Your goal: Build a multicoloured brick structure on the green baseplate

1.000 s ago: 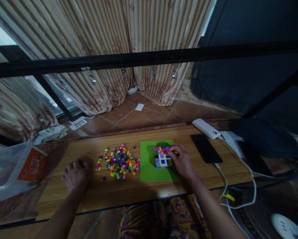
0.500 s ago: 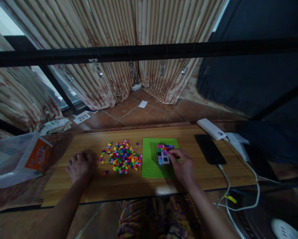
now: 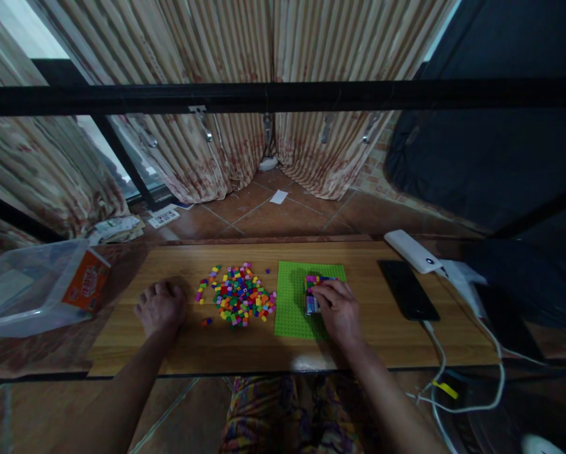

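Observation:
On the right part of the green baseplate (image 3: pixel 289 309) stands a small block structure (image 3: pixel 312 306) of many-coloured toy bricks, with pink and purple along its far edge. Over it my right hand (image 3: pixel 342 315) is bent, thumb and fingers pinched together at the bricks. Whatever is between the fingertips is hidden, and the hand covers much of the structure. Left of the baseplate spreads a heap of loose toy bricks (image 3: pixel 242 297) in many colours. My left hand (image 3: pixel 160 310) lies palm down on the wooden table, fingers slightly apart, holding nothing, left of the heap.
A black phone (image 3: pixel 408 290) with a white cable (image 3: pixel 435 340) and a white power bank (image 3: pixel 411 250) lie at the table's right. At the left stands a clear plastic box (image 3: pixel 31 290) with an orange label. A dark bar (image 3: pixel 283 96) crosses beyond the wooden table (image 3: pixel 207 350).
My right hand has shifted over the brick structure, with its fingers curled further, and covers more of it. The whole view has shifted slightly. My left hand stays resting on the table.

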Demonstrator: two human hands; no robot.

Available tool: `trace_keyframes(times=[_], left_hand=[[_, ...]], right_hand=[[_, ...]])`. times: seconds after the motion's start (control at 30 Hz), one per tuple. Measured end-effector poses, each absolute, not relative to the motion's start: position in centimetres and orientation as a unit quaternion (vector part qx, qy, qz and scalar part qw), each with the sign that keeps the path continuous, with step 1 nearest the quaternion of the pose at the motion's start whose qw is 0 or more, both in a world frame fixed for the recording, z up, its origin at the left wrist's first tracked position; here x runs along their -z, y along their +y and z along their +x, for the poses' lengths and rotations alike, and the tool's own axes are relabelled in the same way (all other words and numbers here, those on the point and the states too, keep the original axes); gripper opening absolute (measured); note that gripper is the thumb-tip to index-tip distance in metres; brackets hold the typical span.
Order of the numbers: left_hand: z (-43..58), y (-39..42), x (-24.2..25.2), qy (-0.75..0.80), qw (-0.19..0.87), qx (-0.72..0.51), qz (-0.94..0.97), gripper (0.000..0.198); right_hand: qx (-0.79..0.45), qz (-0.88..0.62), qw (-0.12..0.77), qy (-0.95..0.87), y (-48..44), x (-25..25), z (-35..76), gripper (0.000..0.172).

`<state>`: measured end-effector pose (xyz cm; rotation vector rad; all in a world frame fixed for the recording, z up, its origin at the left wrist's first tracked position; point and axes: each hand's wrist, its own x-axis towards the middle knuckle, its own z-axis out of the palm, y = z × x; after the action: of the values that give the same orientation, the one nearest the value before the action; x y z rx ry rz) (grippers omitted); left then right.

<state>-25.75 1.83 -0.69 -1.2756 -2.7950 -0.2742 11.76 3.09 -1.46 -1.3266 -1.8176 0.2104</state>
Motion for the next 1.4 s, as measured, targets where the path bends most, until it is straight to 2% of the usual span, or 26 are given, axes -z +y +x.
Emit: trace_keyframes(times=[0.47,0.93,1.03,1.17,1.4], left_hand=[[-26.1,1.7,1.9,-0.901,0.05,0.105,-0.418,0.046],[-26.0,1.5,2.0,-0.896,0.049,0.121,-0.425,0.043],[-25.9,1.5,1.9,-0.896,0.042,0.12,-0.425,0.042],[-25.9,1.4,1.9,-0.896,0.036,0.126,-0.424,0.042],[-26.0,1.5,2.4,-0.891,0.059,0.136,-0.428,0.04]], right_hand=[[-0.051,-0.504,0.407,-0.76,2.1,2.2,12.0,0.028],[-0.021,-0.513,0.41,-0.754,0.6,1.8,11.1,0.028],[-0.054,-0.501,0.414,-0.758,-0.8,1.7,8.7,0.026],[-0.132,-0.482,0.363,-0.787,-1.7,2.4,5.3,0.027],[-0.157,-0.485,0.322,-0.798,-0.5,3.4,4.0,0.025]])
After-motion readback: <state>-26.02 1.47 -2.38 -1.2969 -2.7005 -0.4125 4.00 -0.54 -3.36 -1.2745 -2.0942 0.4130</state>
